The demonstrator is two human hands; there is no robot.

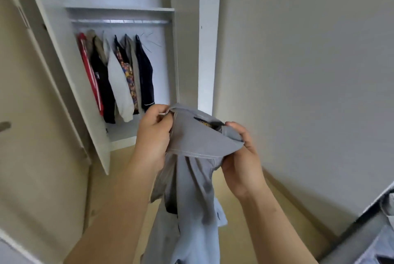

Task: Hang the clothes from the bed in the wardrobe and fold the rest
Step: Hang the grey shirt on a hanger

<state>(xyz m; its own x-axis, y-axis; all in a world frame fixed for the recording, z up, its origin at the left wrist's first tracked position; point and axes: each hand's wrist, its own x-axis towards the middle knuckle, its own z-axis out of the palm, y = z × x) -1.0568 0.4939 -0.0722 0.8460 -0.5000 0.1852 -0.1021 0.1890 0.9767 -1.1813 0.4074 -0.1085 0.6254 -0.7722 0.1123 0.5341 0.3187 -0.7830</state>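
The left hand's (154, 133) fingers are curled round one end of the collar of a grey shirt (191, 178), thumb and fingertips pinching the edge of the fabric. The right hand (243, 165) grips the other end of the collar, its fingers wrapped under the cloth and the thumb on top. Between the two hands the collar is spread flat, a dark label showing inside the neck (its lettering is too blurred to read). The rest of the shirt hangs down in loose folds between the forearms, above the pale floor (245, 231). Beyond the hands stands the open wardrobe (119, 10), where several garments (115, 76) hang side by side on the rail (119, 21): red, black, white, patterned and navy.
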